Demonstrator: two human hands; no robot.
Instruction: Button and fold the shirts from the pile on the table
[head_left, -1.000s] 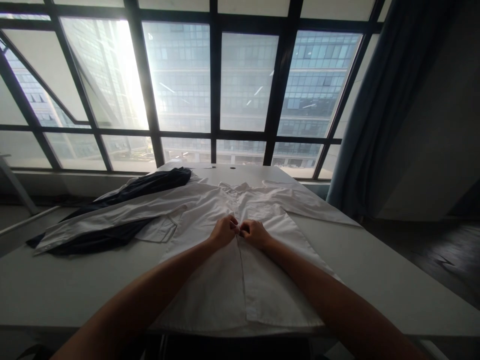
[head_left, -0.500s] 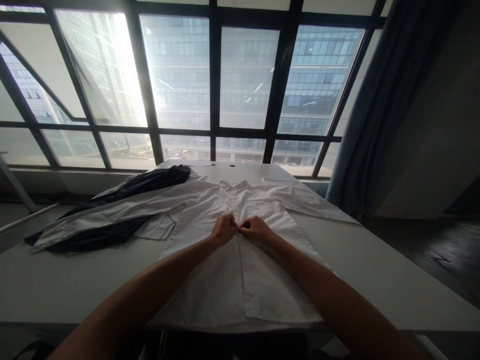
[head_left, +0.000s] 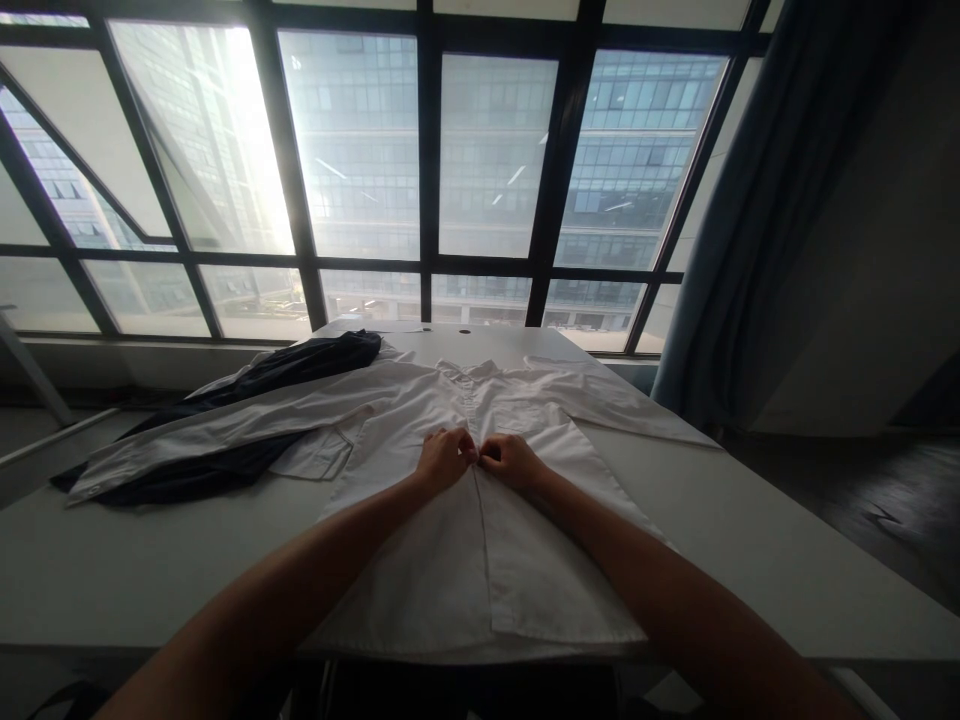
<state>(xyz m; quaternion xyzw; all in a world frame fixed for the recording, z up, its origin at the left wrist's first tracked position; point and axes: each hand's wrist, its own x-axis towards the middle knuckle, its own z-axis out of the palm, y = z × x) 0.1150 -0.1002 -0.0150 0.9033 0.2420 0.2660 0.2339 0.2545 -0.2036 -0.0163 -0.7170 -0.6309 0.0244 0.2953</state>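
A white long-sleeved shirt (head_left: 420, 570) lies spread out on the table, its collar toward the window and its hem along the near edge. Both hands meet at the front placket, around the middle of the shirt. My left hand (head_left: 447, 455) pinches the placket with thumb and forefinger. Close against it, my right hand (head_left: 511, 460) is also closed in a pinch on the shirt front. Whether a button sits between the fingertips is too small to tell. Below the hands the two front edges run down side by side to the hem.
A white table (head_left: 750, 540) carries everything. Dark navy clothing (head_left: 217, 480) and more white cloth lie at the left, partly under the shirt's left-lying sleeve. Large windows (head_left: 495, 160) stand behind the table, and a blue curtain (head_left: 742, 290) hangs at the right.
My left hand has turned slightly, and its fingers are a little more lifted and spread. The right hand and the shirt stay almost where they were.
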